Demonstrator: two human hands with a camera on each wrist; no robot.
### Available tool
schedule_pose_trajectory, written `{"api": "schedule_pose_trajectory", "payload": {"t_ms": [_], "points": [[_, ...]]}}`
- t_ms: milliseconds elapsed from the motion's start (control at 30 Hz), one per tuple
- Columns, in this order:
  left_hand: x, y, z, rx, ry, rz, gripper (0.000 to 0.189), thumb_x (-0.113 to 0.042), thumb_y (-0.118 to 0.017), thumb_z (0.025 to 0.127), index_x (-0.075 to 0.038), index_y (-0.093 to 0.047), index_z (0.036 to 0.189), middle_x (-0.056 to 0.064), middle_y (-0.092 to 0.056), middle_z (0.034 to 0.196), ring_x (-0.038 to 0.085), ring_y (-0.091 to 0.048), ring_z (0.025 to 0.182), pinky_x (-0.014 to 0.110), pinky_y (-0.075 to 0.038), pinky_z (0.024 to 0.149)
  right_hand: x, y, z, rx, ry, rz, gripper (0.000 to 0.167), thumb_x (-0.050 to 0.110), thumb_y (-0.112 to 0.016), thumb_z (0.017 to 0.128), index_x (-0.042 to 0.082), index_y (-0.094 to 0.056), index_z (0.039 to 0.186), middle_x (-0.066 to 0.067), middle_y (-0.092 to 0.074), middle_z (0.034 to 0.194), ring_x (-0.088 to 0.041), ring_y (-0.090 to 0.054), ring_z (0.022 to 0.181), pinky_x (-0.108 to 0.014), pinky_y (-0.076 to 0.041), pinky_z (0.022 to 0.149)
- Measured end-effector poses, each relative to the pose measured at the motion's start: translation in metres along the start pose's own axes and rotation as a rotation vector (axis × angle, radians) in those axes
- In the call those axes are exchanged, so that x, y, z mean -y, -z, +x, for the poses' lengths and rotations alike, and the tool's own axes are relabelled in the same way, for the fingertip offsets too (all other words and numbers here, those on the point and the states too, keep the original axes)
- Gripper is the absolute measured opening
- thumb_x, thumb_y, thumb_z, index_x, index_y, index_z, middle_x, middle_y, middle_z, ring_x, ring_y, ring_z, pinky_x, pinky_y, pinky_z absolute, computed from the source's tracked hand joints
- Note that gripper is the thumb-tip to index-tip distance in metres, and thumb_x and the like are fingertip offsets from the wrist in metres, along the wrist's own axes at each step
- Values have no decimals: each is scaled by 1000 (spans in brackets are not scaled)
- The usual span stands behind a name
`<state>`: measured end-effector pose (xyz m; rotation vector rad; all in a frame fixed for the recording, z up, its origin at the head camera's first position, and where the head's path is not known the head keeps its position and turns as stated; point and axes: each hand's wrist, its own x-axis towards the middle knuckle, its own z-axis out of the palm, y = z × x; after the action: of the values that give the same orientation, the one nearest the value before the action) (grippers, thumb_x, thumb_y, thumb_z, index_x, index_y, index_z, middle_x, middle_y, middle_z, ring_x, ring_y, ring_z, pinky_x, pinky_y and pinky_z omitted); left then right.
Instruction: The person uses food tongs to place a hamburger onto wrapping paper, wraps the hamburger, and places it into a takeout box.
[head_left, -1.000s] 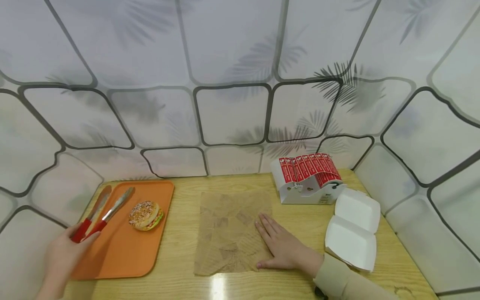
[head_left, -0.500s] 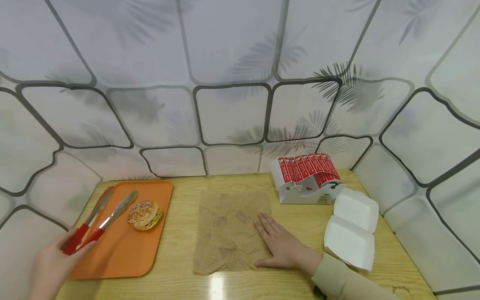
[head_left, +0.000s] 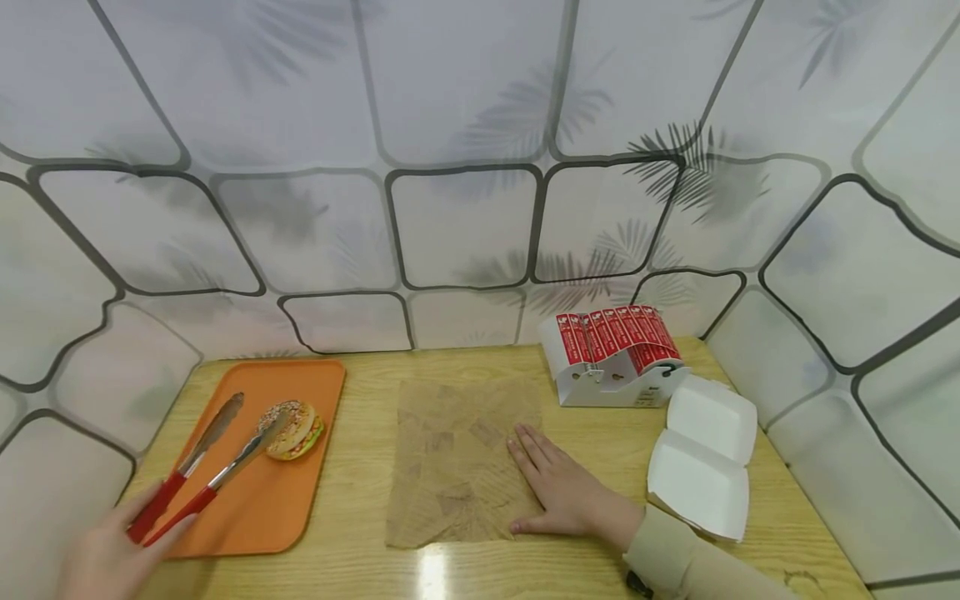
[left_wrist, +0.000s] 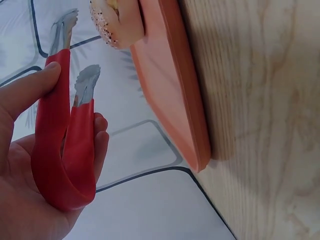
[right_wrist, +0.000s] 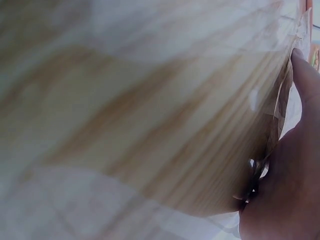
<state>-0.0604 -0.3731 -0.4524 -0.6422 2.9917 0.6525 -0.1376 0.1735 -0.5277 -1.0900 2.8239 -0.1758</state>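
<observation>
My left hand (head_left: 120, 542) grips red-handled metal tongs (head_left: 202, 497) above the orange tray (head_left: 247, 525), their arms spread apart. One tong tip overlaps the sesame-topped burger (head_left: 307, 433) in the head view; whether it touches cannot be told. In the left wrist view the thumb and fingers wrap the tongs' red handles (left_wrist: 52, 120), and the burger (left_wrist: 125, 25) sits beyond on the tray (left_wrist: 187, 105). My right hand (head_left: 566, 487) lies with fingers extended on the right edge of a brown paper sheet (head_left: 457, 467), flat on the wooden table.
An open white clamshell box (head_left: 697, 483) stands on the right. Behind it, near the back wall, is a white holder (head_left: 600, 392) with several red-and-white packets (head_left: 622, 337). Patterned wall panels (head_left: 465, 225) enclose the table (head_left: 360, 500) at the back and sides.
The tongs have swung right and toward the burger, so one tip now overlaps it in view. My left hand has shifted slightly lower. The right hand stays on the paper.
</observation>
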Motion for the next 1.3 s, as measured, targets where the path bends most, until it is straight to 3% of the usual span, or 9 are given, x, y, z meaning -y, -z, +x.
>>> {"api": "schedule_pose_trajectory", "payload": {"t_ms": [67,233,333,433,533,767,1033,1200,1300], "points": [[1,-2,-2,27,18,-7,79,-30,-85,91,19,-49,142,48,-58,127,42,-62,87,29,-47,62,1,2,0,2,-1,-2,118,81,-59,91,-4,-27,166,-30,-20,174,-44,-23,162,-54,-38,128],[8,-7,-5,100,25,-5,86,-40,-80,95,17,-44,148,42,-63,116,29,-56,78,24,-40,57,3,4,-1,18,-10,-7,118,81,-59,91,-4,-26,166,-30,-19,174,-43,-23,163,-53,-37,129],[12,-8,-8,150,-7,22,88,-44,-75,97,18,-41,149,27,-63,90,24,-52,73,24,-38,56,3,4,-1,22,-13,-5,118,81,-59,91,-3,-25,166,-29,-19,174,-43,-23,163,-53,-37,129],[14,-11,-11,164,-64,40,88,-45,-73,98,19,-40,149,5,-50,72,19,-47,66,23,-35,54,3,4,-1,22,-15,-5,118,81,-59,91,-3,-25,166,-29,-19,174,-43,-23,163,-53,-37,129],[17,-18,-13,135,-66,47,87,-43,-75,96,19,-42,147,2,-48,68,17,-45,64,23,-34,54,3,4,-1,20,-16,-4,118,81,-59,91,-3,-25,166,-30,-19,174,-43,-23,163,-53,-37,129],[23,-25,-10,206,-30,51,90,-47,-73,96,18,-40,148,5,-49,72,21,-50,70,27,-38,59,3,5,-1,30,-18,15,118,81,-59,91,-3,-24,167,-29,-17,175,-43,-21,163,-54,-36,130],[18,-32,-8,181,-8,21,90,-46,-78,94,17,-42,147,8,-57,75,23,-54,71,29,-40,60,3,5,-1,32,-21,5,119,81,-59,90,-3,-25,167,-29,-19,175,-43,-22,163,-54,-37,129],[18,-36,-3,192,-45,6,91,-45,-79,94,19,-42,146,26,-69,92,25,-58,74,28,-43,60,2,3,-1,28,-17,8,119,82,-58,90,-3,-25,167,-29,-18,175,-44,-21,163,-55,-37,129],[18,-39,-1,176,-47,15,89,-45,-79,93,19,-44,144,36,-68,104,27,-60,75,29,-43,61,1,3,-2,26,-16,20,118,82,-58,91,-2,-24,167,-29,-17,175,-44,-20,163,-56,-37,128]]}}
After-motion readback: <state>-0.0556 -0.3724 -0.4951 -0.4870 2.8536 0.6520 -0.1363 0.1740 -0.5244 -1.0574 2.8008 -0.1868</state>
